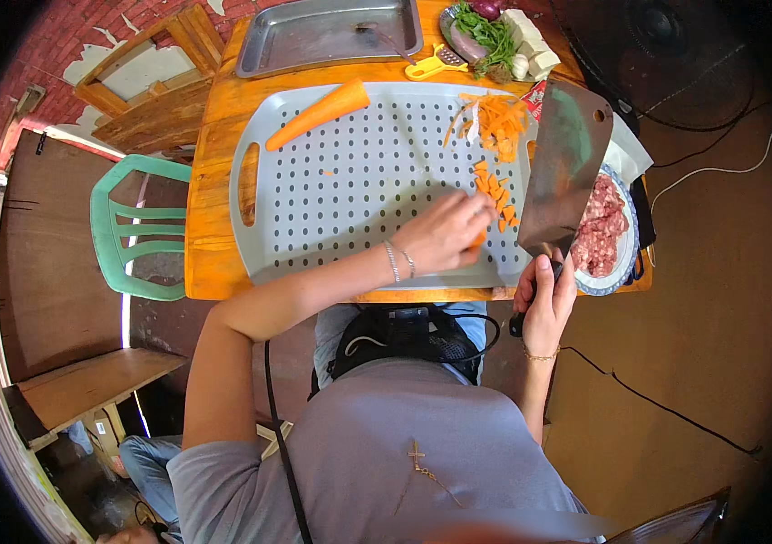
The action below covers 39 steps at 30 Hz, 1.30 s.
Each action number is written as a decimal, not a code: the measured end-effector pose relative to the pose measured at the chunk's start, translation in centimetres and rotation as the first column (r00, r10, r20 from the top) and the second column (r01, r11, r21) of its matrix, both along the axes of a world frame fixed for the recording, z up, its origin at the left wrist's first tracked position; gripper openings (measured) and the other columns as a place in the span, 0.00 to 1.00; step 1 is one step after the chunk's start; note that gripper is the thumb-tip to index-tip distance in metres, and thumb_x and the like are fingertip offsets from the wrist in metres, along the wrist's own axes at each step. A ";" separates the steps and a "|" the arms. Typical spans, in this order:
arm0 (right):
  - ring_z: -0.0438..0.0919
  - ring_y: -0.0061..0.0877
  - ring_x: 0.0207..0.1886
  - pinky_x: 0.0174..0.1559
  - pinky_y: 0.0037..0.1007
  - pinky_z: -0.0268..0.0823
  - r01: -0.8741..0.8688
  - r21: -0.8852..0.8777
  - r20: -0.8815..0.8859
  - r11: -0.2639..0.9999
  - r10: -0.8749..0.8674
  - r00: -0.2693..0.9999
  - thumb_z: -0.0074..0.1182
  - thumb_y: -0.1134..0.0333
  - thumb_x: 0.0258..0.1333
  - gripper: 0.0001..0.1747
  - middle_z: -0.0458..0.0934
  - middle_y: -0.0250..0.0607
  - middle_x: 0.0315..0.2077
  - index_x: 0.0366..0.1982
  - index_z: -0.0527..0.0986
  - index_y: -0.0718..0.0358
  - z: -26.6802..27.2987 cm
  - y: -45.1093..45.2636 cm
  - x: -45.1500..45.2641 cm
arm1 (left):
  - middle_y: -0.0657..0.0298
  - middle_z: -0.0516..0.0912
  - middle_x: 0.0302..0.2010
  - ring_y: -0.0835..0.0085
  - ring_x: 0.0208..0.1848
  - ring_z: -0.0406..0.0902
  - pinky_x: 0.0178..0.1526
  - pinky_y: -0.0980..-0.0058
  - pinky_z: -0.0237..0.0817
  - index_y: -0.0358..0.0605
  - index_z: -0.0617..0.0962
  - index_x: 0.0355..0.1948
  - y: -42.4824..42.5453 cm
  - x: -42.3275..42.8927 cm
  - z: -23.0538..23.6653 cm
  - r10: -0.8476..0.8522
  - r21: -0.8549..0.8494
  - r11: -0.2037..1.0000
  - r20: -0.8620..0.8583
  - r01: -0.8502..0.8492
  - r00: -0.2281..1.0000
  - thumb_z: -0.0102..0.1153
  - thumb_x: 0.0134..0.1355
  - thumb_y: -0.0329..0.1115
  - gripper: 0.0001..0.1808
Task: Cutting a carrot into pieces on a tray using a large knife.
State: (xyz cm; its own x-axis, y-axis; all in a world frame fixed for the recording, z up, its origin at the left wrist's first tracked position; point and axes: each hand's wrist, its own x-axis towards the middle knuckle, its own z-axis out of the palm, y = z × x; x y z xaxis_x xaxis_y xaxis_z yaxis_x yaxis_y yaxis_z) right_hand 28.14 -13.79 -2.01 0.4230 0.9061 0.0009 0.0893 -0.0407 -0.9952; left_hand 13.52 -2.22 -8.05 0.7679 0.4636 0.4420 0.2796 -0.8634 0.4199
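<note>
My right hand point(545, 296) grips the black handle of a broad cleaver point(566, 166), its blade raised at the right end of a grey perforated tray point(372, 183). My left hand point(450, 228) bends over the tray's right part, by cut carrot pieces point(492, 190); some orange carrot shows under its fingers, and whether it is gripped cannot be told. Orange carrot peelings point(498, 122) are heaped at the tray's upper right. A large peeled carrot point(321, 114) lies slantwise at the upper left of the tray.
Ground meat point(602, 231) sits on a plate right of the cleaver. Beyond the tray are a metal pan point(331, 34), a yellow peeler point(435, 63), and a plate with greens point(488, 34), tofu-like white blocks point(528, 41) and garlic. A green chair point(110, 228) stands left; another person's leg point(151, 469) shows lower left.
</note>
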 end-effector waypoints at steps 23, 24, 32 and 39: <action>0.77 0.51 0.25 0.27 0.44 0.67 -0.238 -0.330 0.405 0.913 0.365 0.838 0.43 0.71 0.60 0.13 0.74 0.59 0.17 0.45 0.68 0.69 -0.9 6.6 -6.1 | 0.56 0.73 0.42 0.58 0.46 0.71 0.52 0.67 0.65 0.39 0.78 0.42 2.9 -6.5 -0.3 0.487 -0.391 0.818 0.082 -0.421 0.869 0.66 0.44 0.29 0.20; 0.77 0.51 0.25 0.27 0.44 0.67 -0.235 -0.333 0.408 0.913 0.364 0.837 0.43 0.71 0.60 0.13 0.74 0.59 0.17 0.45 0.68 0.69 -0.9 6.6 -6.1 | 0.56 0.73 0.42 0.58 0.46 0.71 0.52 0.67 0.65 0.39 0.78 0.42 3.0 -6.7 -0.5 0.486 -0.395 0.818 0.085 -0.418 0.870 0.66 0.44 0.29 0.20; 0.75 0.54 0.24 0.26 0.47 0.66 -0.213 -0.359 0.517 0.909 0.384 0.765 0.42 0.72 0.60 0.09 0.72 0.60 0.15 0.40 0.67 0.70 -0.2 6.5 -7.1 | 0.57 0.73 0.41 0.58 0.47 0.71 0.52 0.66 0.65 0.37 0.78 0.43 3.0 -6.8 -1.2 0.473 -0.397 0.826 0.103 -0.400 0.875 0.65 0.45 0.28 0.21; 0.74 0.56 0.24 0.25 0.49 0.66 -0.195 -0.367 0.583 0.910 0.388 0.714 0.41 0.72 0.60 0.09 0.72 0.62 0.15 0.36 0.66 0.72 -0.7 6.3 -7.4 | 0.58 0.73 0.40 0.61 0.45 0.73 0.50 0.69 0.66 0.36 0.79 0.42 3.1 -6.8 -0.9 0.475 -0.446 0.805 0.088 -0.391 0.876 0.67 0.44 0.27 0.21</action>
State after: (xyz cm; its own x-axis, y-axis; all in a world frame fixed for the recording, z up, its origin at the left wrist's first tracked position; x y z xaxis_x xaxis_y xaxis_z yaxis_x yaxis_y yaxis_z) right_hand 20.75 -7.49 -2.67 0.1248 0.9885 -0.0850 0.7411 -0.1498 -0.6544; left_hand 6.68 0.84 -8.90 0.3657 0.8953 0.2545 0.4639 -0.4124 0.7840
